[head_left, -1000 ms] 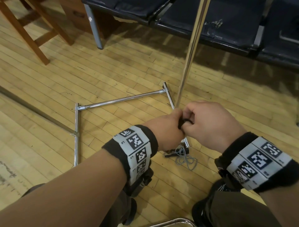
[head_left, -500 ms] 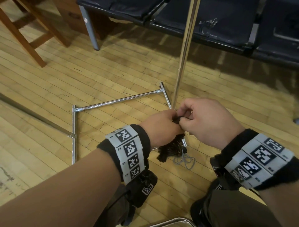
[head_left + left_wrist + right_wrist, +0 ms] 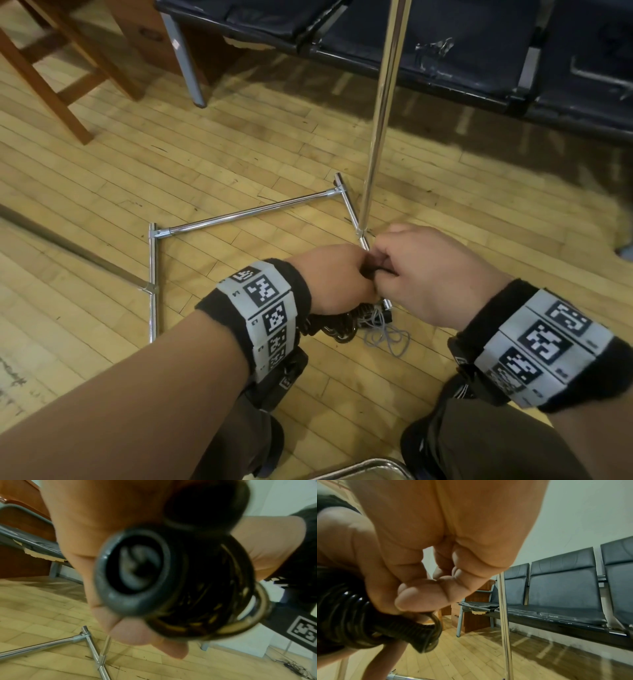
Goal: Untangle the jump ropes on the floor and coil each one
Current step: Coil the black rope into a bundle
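1. While both hands meet above the wooden floor [image 3: 239, 164], the left hand [image 3: 337, 279] has its fingers curled round a bundle of dark jump rope [image 3: 197, 595], with one black handle [image 3: 133, 573] pointing back at the wrist camera.
2. Close against it, the right hand [image 3: 435, 274] pinches a strand of the same rope [image 3: 435, 619] between thumb and fingertips, just past a tightly wound stretch of turns.
3. By the look of that neat winding, this rope is judged mostly coiled, with the last bit being tucked or wrapped off.
4. Loose dark loops [image 3: 337, 329] hang below the left hand, so the bundle is not fully secured.
5. On the floor beneath the hands, beside the end of the chrome frame [image 3: 253, 212], a thin grey rope [image 3: 387, 337] lies in a loose tangle; it appears still to need sorting and coiling.
6. Whether more ropes remain cannot be told; another dark tangle [image 3: 295, 665] shows far off on the floor in the left wrist view.
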`<state>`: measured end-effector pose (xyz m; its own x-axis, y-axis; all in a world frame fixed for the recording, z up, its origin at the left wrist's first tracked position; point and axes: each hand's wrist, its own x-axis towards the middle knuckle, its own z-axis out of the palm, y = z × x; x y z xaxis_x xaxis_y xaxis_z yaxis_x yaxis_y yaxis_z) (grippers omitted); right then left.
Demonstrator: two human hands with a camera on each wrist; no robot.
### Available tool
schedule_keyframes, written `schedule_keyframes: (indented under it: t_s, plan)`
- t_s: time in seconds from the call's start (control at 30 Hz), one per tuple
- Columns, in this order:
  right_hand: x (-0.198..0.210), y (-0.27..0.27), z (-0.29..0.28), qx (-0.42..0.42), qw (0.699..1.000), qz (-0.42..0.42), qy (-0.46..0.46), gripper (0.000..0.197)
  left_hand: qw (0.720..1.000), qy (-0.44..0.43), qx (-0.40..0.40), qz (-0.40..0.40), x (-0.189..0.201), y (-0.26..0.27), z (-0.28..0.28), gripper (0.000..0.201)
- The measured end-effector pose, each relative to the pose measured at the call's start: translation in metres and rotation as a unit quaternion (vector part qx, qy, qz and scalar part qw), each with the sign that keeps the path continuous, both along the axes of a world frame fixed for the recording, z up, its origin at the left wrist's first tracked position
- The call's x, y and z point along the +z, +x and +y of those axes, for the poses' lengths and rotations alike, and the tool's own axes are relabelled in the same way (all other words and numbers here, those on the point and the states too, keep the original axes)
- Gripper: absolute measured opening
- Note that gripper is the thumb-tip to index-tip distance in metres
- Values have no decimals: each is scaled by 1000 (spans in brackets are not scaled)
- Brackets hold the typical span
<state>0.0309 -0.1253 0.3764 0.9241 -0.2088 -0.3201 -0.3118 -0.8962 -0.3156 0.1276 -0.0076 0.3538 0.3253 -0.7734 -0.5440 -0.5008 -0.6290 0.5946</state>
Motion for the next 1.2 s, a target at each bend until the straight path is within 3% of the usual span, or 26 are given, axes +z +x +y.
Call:
schedule_keyframes:
  t_s: [0.3, 0.43, 0.57, 0.8, 1.07, 1.2]
  plan:
    - [-1, 0, 8, -3, 999, -35, 28, 12, 989, -39, 76, 122, -5, 5, 5, 13]
    - [0, 1, 2, -14, 997, -57, 40, 17, 948, -70, 173, 258, -5, 11, 10, 20]
    - [7, -4, -11, -26, 989, -55, 133, 15, 917, -52, 196, 344, 0, 15, 12, 25]
    - [6, -11, -20, 27, 993, -28, 109, 21, 909, -38, 175, 376, 2, 15, 11, 29]
    - [6, -12, -17, 43, 995, -51, 78, 19, 926, -15, 104, 363, 3, 7, 6, 27]
    - [12, -13, -21, 25, 991, -84, 100, 14, 907, -46, 164, 385, 8, 6, 7, 28]
